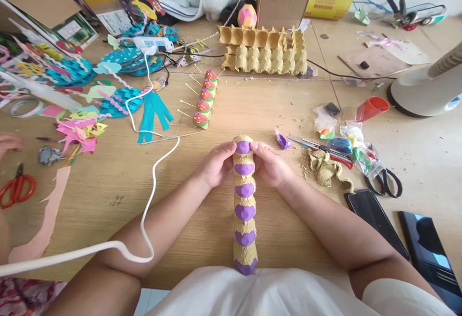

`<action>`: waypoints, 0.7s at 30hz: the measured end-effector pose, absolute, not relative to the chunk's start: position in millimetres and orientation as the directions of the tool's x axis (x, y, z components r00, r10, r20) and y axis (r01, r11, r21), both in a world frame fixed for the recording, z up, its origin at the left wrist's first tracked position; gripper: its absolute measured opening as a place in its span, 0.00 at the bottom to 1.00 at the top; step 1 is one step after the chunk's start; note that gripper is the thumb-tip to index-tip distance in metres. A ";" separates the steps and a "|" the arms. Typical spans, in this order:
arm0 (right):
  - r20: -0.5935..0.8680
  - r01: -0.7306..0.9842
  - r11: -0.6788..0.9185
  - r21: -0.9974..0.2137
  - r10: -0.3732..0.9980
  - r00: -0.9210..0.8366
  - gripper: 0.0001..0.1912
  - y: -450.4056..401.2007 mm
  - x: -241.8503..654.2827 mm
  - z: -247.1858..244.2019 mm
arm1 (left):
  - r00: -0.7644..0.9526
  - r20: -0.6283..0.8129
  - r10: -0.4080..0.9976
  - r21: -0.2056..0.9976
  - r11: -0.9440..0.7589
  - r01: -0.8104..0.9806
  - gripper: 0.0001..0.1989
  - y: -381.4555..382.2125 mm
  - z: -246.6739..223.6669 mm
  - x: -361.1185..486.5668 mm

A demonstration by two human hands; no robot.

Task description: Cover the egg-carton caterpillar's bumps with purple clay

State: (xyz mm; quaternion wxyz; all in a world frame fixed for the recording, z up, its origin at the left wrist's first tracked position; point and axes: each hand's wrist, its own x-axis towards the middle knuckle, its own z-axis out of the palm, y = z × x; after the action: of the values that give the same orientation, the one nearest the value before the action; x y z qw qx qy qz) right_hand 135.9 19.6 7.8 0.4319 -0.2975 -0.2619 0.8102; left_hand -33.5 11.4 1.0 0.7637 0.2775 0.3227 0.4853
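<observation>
An egg-carton strip (244,200) with several bumps, each bearing a purple patch, lies lengthwise in front of me, its near end by my shirt. My left hand (219,164) grips the far end from the left, thumb at the top purple patch. From the right, my right hand (269,164) pinches the same end, thumb on that patch's other edge. Beyond my right hand sits a small bag of purple clay (283,139). Farther off stands a row of red-faced egg-carton bumps (205,99) with thin sticks.
A white cable (154,186) crosses the left side over my forearm. Right: a utility knife (321,150), black-handled scissors (384,183), a phone (375,217). Left: orange-handled scissors (17,188), paper scraps and part of another person's hand (9,143). Egg cartons (270,58) lie at the back.
</observation>
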 end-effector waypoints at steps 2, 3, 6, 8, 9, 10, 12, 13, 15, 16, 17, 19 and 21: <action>-0.245 -0.546 -0.472 -0.692 0.865 -0.437 0.21 19.3 135.3 8.0 | 0.324 -0.224 0.919 0.737 0.378 -0.561 0.20 11.3 0.8 -33.6; -0.241 -0.543 -0.462 -0.701 0.870 -0.430 0.21 19.2 135.1 7.9 | 0.325 -0.224 0.919 0.736 0.378 -0.562 0.20 11.3 0.6 -33.6; -0.247 -0.528 -0.439 -0.727 0.884 -0.396 0.22 19.4 134.8 7.3 | 0.325 -0.225 0.918 0.736 0.379 -0.560 0.19 10.8 -0.5 -33.5; -0.256 -0.520 -0.433 -0.736 0.890 -0.377 0.22 19.6 134.9 7.2 | 0.321 -0.230 0.919 0.739 0.379 -0.557 0.19 10.3 -1.1 -33.2; -0.258 -0.519 -0.433 -0.737 0.890 -0.376 0.22 19.7 135.1 7.3 | 0.317 -0.231 0.920 0.741 0.377 -0.556 0.19 10.0 -1.2 -33.0; -0.259 -0.521 -0.435 -0.734 0.889 -0.378 0.22 19.9 135.2 7.6 | 0.313 -0.229 0.922 0.743 0.374 -0.555 0.18 9.8 -1.0 -32.7; -0.259 -0.529 -0.447 -0.721 0.882 -0.392 0.21 20.2 135.7 8.4 | 0.311 -0.222 0.924 0.745 0.366 -0.557 0.19 9.4 -0.2 -32.2; -0.262 -0.532 -0.454 -0.715 0.879 -0.398 0.21 20.4 136.1 8.9 | 0.311 -0.218 0.925 0.744 0.364 -0.561 0.20 9.3 0.4 -32.0; -0.272 -0.531 -0.464 -0.709 0.875 -0.402 0.21 21.0 136.7 9.4 | 0.311 -0.214 0.926 0.740 0.362 -0.567 0.21 9.4 1.5 -31.8; -0.277 -0.530 -0.467 -0.708 0.873 -0.401 0.22 21.4 137.0 9.4 | 0.311 -0.214 0.926 0.740 0.361 -0.567 0.22 9.5 1.8 -32.0; -0.280 -0.530 -0.469 -0.707 0.873 -0.399 0.22 21.8 137.2 9.1 | 0.314 -0.214 0.925 0.743 0.362 -0.562 0.22 9.7 2.0 -32.2; -0.273 -0.535 -0.468 -0.703 0.873 -0.405 0.22 22.5 137.5 8.0 | 0.320 -0.216 0.923 0.754 0.365 -0.546 0.20 10.0 2.0 -32.7; -0.260 -0.537 -0.463 -0.705 0.873 -0.412 0.21 23.2 137.6 6.5 | 0.313 -0.226 0.923 0.760 0.368 -0.536 0.19 10.3 1.5 -33.1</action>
State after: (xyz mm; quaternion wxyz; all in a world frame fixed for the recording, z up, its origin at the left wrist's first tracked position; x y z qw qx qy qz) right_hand 137.6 23.2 6.5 0.4429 -0.3130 -0.2688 0.7960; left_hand -33.1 10.3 1.5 0.7567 0.2895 0.3337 0.4820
